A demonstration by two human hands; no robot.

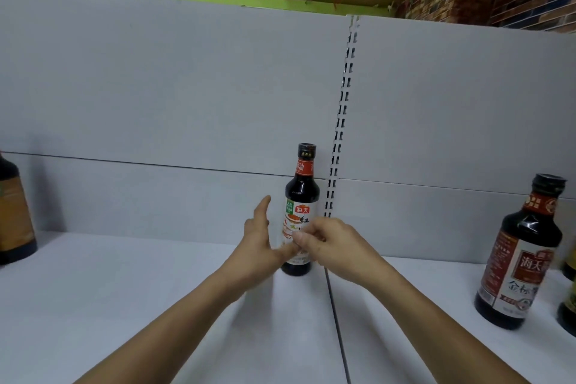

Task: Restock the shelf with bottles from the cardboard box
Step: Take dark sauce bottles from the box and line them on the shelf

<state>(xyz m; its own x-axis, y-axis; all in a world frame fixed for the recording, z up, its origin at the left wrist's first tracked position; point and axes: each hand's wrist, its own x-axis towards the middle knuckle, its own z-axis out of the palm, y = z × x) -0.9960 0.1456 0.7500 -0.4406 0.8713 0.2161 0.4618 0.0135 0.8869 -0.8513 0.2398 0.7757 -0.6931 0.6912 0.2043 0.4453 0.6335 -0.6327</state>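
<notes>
We set a soy sauce bottle (302, 193) upright on the white shelf (156, 290); right hand (333, 246) pinches it, left hand (258, 240) straight-fingered alongside. Next, likely letting go.

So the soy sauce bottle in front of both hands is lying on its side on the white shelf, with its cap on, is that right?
Not quite. The head view shows the soy sauce bottle standing upright, not on its side. It is on the white shelf, cap on, in front of the left hand and right hand.
</notes>
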